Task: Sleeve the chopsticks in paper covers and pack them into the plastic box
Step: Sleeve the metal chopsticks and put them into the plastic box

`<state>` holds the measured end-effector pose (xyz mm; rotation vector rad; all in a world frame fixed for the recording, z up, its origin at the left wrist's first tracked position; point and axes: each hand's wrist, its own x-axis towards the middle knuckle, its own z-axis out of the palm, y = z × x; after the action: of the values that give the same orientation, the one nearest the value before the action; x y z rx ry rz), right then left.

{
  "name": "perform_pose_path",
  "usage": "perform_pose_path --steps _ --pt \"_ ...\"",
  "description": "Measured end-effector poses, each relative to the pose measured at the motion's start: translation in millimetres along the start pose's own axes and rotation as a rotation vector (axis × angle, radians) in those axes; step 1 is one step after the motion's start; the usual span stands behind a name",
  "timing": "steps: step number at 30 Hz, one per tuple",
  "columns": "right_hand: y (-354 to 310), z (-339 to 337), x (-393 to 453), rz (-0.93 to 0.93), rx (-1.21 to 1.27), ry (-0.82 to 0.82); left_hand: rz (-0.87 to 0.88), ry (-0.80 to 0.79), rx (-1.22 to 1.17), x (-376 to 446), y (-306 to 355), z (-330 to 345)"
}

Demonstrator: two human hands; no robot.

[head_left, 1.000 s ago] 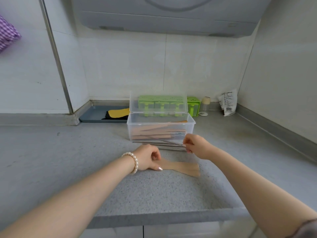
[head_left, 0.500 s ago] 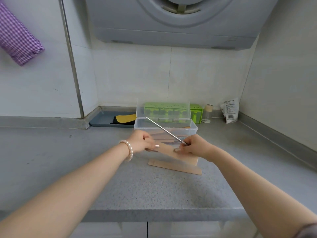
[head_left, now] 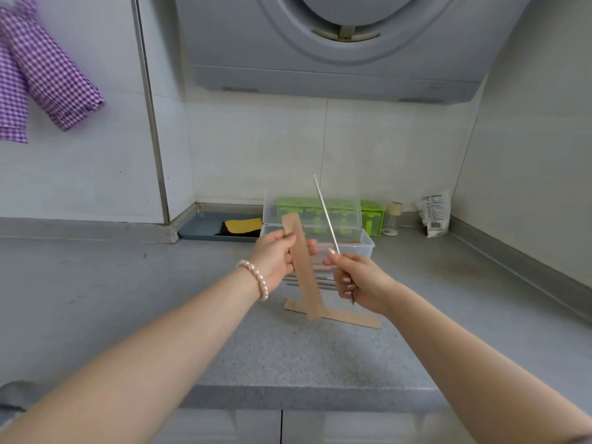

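Note:
My left hand (head_left: 276,256) grips a brown paper cover (head_left: 302,267) near its top end and holds it nearly upright above the counter. My right hand (head_left: 358,282) pinches thin metal chopsticks (head_left: 326,211) that point up and slightly left, apart from the cover. A second paper cover (head_left: 349,318) lies flat on the grey counter below my hands. Several loose metal chopsticks (head_left: 323,283) lie on the counter between my hands. Behind them stands the clear plastic box (head_left: 366,248) with its lid tipped up; my hands hide most of its inside.
A green holder (head_left: 371,216) and a small jar (head_left: 392,216) stand behind the box. A white packet (head_left: 435,213) leans in the right corner. A grey tray (head_left: 205,227) holds a yellow and black item. Purple checked cloth (head_left: 48,75) hangs at the upper left. The counter edge (head_left: 288,395) runs below.
Both hands have risen off the counter. The left lifted one paper cover upright; the right swung the metal chopsticks from lying flat to pointing upward. The view tilted up.

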<state>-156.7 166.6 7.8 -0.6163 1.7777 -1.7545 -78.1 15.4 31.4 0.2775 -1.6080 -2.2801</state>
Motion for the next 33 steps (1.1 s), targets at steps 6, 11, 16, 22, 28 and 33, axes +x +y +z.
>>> perform_pose_path --steps 6,11,16,22,28,33 --pt "-23.5 -1.4 -1.9 -0.064 0.147 0.11 -0.009 -0.087 0.22 -4.6 -1.0 1.0" --pt "-32.8 3.8 -2.9 -0.103 0.129 0.058 -0.21 -0.329 0.346 -10.8 -0.7 1.1" --pt "-28.7 1.8 -1.6 -0.111 0.04 0.008 -0.406 -0.547 0.234 -12.2 -5.2 -2.5" --pt "-33.5 -16.7 -4.2 -0.172 -0.226 0.082 -0.394 -0.523 0.241 -11.0 -3.9 -7.8" --pt "-51.0 -50.5 -18.1 -0.285 -0.653 0.165 -0.288 -0.382 0.29 -7.3 1.3 -18.2" --pt "-57.2 -75.8 -23.2 -0.487 -0.953 0.357 -0.199 -0.326 0.369 -5.7 3.6 -26.4"
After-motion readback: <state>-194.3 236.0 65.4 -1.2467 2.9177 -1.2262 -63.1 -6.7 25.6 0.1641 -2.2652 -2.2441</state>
